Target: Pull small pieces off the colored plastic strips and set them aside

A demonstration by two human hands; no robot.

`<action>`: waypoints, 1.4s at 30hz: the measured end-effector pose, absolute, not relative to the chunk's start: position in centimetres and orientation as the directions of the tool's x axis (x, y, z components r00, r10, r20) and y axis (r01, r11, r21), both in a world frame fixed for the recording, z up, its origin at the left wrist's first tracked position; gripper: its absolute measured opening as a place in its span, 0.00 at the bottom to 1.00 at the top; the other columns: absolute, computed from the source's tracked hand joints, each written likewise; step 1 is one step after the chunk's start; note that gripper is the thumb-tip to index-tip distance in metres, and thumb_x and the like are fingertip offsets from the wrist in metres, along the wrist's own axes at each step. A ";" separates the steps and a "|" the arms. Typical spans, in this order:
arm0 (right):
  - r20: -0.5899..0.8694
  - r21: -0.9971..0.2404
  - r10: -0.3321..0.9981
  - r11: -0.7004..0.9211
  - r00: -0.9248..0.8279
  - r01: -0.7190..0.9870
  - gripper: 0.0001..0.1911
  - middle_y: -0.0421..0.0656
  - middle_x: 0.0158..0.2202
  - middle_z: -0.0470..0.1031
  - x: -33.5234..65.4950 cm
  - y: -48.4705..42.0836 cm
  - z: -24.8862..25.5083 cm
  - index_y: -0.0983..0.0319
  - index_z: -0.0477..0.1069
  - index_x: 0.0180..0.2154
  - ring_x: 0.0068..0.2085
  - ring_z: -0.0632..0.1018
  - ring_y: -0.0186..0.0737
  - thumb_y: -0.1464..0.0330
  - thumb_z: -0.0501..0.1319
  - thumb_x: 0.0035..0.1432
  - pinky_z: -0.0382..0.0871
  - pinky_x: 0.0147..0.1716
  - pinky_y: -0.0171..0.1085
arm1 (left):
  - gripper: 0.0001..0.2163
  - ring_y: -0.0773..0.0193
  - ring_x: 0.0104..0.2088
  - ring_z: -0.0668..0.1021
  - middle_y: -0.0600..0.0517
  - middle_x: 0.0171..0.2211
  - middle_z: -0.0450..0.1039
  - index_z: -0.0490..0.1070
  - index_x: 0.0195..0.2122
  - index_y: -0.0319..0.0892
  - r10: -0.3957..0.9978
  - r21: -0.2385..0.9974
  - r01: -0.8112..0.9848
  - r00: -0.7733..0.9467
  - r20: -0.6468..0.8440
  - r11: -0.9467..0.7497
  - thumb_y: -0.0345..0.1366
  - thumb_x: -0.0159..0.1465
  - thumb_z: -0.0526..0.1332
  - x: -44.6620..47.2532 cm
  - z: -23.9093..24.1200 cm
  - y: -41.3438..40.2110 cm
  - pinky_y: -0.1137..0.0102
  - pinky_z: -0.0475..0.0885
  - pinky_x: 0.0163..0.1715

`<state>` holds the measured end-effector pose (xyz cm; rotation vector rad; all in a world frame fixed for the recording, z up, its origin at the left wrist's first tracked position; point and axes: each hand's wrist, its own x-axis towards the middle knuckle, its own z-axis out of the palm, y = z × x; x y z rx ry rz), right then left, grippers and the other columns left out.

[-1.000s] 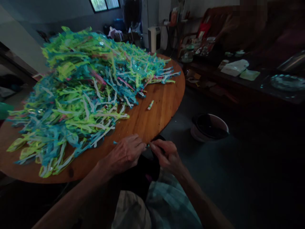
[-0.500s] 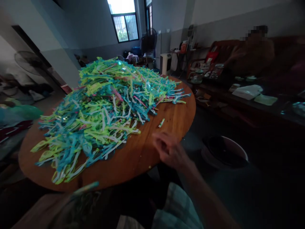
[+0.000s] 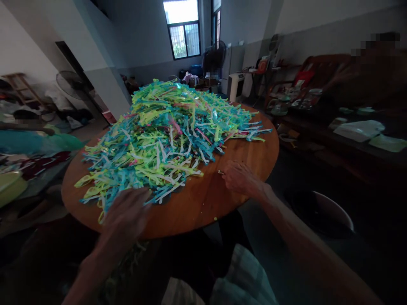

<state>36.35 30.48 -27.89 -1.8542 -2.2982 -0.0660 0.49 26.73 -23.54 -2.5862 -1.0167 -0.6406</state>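
A large heap of thin plastic strips (image 3: 171,140) in teal, yellow-green, white and some pink covers much of the round wooden table (image 3: 197,203). My right hand (image 3: 240,177) rests low over the bare wood right of the heap, its fingers curled together. At its fingertips shows the end of a small light-coloured piece (image 3: 220,172); the rest is hidden by the hand. My left hand (image 3: 130,207), smeared by motion, is at the heap's near edge, over teal and yellow strips. Whether it grips any of them cannot be made out.
Small crumbs and a yellow speck (image 3: 215,218) lie near the table's front edge. A bucket (image 3: 333,209) stands on the floor to the right. At left are another person (image 3: 23,137) and a yellow basin (image 3: 11,186); a person sits beyond the cluttered low table at right.
My left hand has come up from below the table edge, where a teal strip showed, to the heap. My right hand has closed over the small piece on the wood. The view has turned left.
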 end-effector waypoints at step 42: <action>0.526 -0.692 0.849 0.389 0.056 0.608 0.13 0.49 0.41 0.78 33.3 24.9 -31.3 0.62 0.74 0.47 0.40 0.78 0.45 0.70 0.58 0.62 0.71 0.44 0.44 | 0.05 0.53 0.44 0.73 0.47 0.38 0.75 0.72 0.38 0.42 0.617 -0.232 0.647 0.762 0.196 -0.726 0.35 0.67 0.58 12.7 -26.0 30.7 0.58 0.68 0.45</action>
